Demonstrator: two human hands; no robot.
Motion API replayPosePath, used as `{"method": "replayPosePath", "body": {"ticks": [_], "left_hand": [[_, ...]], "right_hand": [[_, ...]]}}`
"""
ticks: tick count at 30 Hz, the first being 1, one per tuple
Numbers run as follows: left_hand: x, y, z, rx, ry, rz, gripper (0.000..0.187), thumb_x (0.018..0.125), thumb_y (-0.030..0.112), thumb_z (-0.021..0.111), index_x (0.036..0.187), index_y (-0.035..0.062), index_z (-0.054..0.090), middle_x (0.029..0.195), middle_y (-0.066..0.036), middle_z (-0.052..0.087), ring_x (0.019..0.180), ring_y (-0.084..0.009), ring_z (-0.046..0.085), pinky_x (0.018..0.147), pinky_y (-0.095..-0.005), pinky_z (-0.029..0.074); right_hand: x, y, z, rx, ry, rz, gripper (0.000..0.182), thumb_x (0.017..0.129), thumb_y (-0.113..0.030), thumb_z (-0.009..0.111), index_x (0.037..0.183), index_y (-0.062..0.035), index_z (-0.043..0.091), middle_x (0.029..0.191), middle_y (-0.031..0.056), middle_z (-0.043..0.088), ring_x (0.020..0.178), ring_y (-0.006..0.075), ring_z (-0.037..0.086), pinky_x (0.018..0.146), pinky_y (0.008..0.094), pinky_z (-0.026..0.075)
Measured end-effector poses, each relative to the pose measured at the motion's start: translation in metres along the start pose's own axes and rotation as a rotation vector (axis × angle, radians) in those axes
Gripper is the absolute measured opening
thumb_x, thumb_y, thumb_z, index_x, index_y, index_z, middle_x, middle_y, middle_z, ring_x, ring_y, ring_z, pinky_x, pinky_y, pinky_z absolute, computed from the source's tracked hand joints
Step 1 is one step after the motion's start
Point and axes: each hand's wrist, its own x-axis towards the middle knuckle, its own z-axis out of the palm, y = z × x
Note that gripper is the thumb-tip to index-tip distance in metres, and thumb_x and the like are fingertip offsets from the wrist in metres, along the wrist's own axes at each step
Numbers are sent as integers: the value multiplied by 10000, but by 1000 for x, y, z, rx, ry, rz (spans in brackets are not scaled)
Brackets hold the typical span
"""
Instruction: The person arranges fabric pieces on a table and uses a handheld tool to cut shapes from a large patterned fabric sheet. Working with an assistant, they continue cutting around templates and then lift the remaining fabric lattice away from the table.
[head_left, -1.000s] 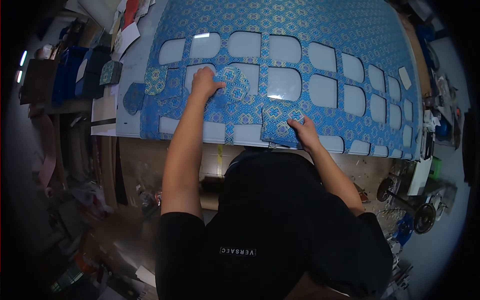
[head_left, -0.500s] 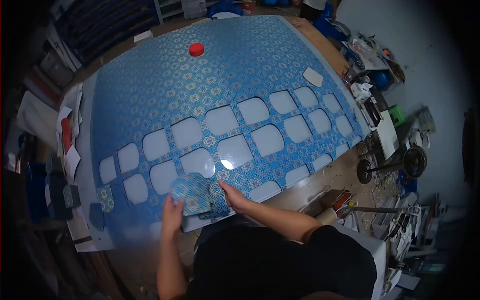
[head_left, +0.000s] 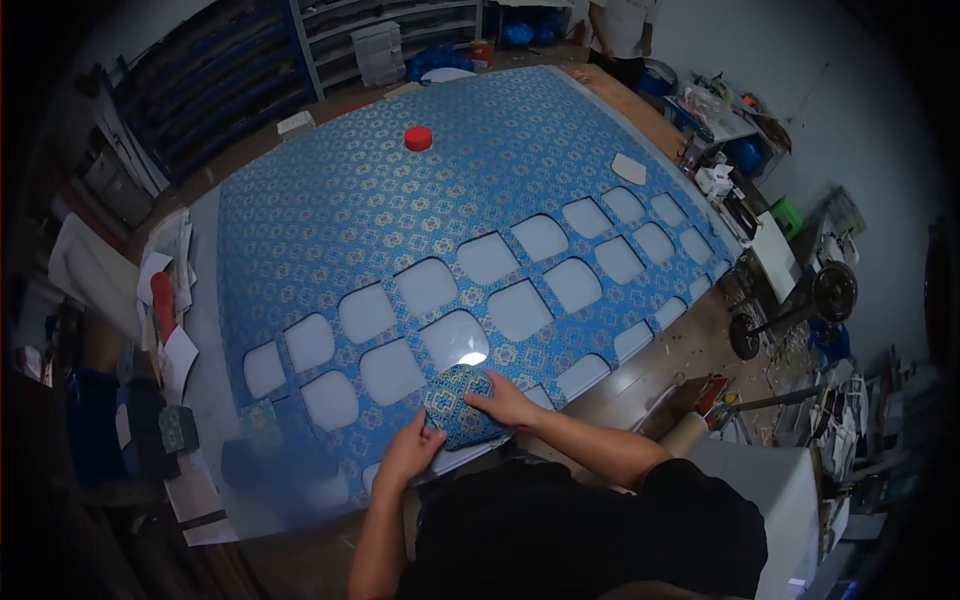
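Observation:
Both my hands hold a rounded piece of blue-and-gold patterned fabric (head_left: pixel 455 410), perhaps several layers, at the table's front edge. My left hand (head_left: pixel 407 452) grips its lower left side, thumb on top. At the upper right side my right hand (head_left: pixel 508 403) is closed on it, its thumb also lying on the face. Beneath and beyond lies a large sheet of the same fabric (head_left: pixel 340 225), with rows of rounded cut-outs showing a pale surface. A white card shape (head_left: pixel 629 168) rests on the sheet at the right.
Toward the back of the sheet sits a red round object (head_left: pixel 418 139). Papers (head_left: pixel 180 355) lie along the left edge, near a stack of patterned pieces (head_left: pixel 178 428). A black round-based stand (head_left: pixel 744 336) is at the right. A person (head_left: pixel 620 35) stands at the far end.
The fabric piece, blurred and tilted before, is now steady between both hands. My right hand has come from beside it onto its edge. The view has shifted.

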Motion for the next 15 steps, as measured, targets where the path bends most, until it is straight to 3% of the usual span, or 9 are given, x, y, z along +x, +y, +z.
{"method": "replayPosePath", "body": {"ticks": [4,5,6,8,9,11,15], "left_hand": [[-42,-26,-55,-50,56,1,645,897,217,691,1406,-65,413,813,-48,603,736,-114,560,695,-260,478],[-51,-47,-72,-6,91,30,618,896,235,692,1389,-45,445,824,-66,625,741,-129,585,698,-273,488],[-61,-71,-90,33,132,36,593,895,253,693,1373,-25,477,835,-84,647,746,-144,610,701,-287,498],[-83,-110,-125,-92,213,7,484,910,227,673,1300,-28,543,788,-52,615,704,-133,556,663,-291,482],[-97,-120,-143,-91,282,-1,475,906,220,675,1288,-33,552,770,-41,603,697,-128,548,653,-296,478],[-119,-135,-181,-120,363,-77,472,898,213,679,1279,-36,556,760,-52,607,703,-131,561,657,-296,477],[-128,-176,-236,13,548,-137,457,884,210,687,1256,-30,573,837,-86,630,716,-173,604,676,-314,498]], "right_hand": [[-3,-8,46,403,68,90,455,895,-176,702,1262,17,514,1113,114,647,989,187,636,842,341,546],[-5,-6,57,500,101,190,422,902,-172,693,1244,14,529,1110,111,650,955,194,648,831,352,554],[0,6,67,561,57,155,394,911,-178,683,1222,17,543,1090,110,656,945,201,652,833,360,555],[6,27,88,479,187,154,335,905,-194,686,1148,13,585,1040,102,662,891,180,644,795,341,540],[5,27,96,429,140,134,344,909,-196,681,1152,23,574,1039,103,657,902,177,635,792,331,528],[9,41,105,177,278,54,343,915,-188,675,1157,27,560,1037,100,650,912,176,627,784,316,518],[1,19,123,313,330,60,320,925,-170,665,1153,26,553,1045,94,644,906,170,623,797,297,507]]}}
